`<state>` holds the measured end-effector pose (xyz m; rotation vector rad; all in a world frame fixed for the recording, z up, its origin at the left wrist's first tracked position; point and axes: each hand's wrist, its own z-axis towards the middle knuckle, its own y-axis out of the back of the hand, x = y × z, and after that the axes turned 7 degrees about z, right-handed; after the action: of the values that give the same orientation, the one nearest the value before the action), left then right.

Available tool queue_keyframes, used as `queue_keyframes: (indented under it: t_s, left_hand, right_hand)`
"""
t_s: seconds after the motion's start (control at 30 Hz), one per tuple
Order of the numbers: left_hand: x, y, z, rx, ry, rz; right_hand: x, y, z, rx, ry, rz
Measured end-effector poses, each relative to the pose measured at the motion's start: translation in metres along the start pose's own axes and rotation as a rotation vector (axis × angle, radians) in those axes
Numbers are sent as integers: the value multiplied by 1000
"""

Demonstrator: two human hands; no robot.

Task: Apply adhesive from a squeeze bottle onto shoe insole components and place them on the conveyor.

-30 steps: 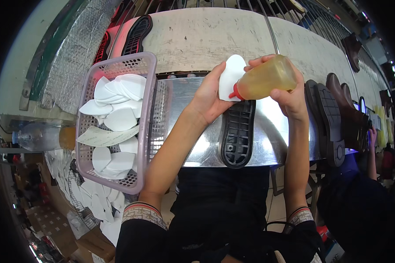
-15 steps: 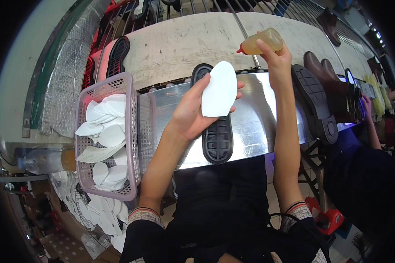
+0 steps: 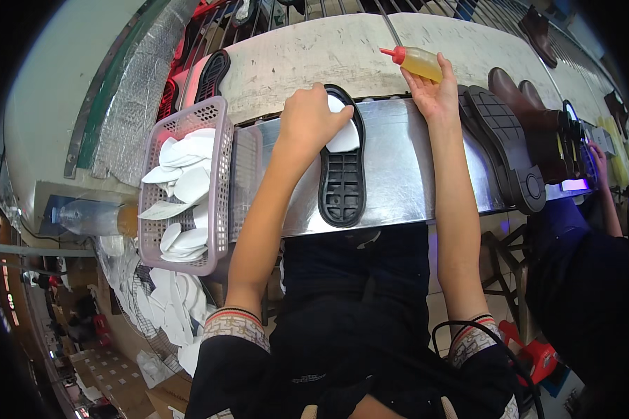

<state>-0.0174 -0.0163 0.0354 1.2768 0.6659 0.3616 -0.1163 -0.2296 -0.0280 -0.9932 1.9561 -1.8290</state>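
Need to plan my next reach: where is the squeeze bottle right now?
In the head view, the yellow squeeze bottle is upper right of centre, held in the right hand above the metal table, right of the black sole.
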Motion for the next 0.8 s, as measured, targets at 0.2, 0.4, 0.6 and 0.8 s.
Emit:
queue_keyframes:
  t_s: [0.2,0.4,0.6,0.8]
  left_hand:
    - [-4,-15,9,-111,-44,173]
    - [-1,-26,-3,-190,-118,224]
    - [-16,-7,-22,37,-75,316]
    - [-1,-4,-33,-24,-260,360]
  right_hand:
    - [0,2,-3,1,32,42]
    - [-1,-1,-6,-6,34,98]
    - [3,-2,-9,-20,52,92]
    - [3,-3,-9,-19,53,93]
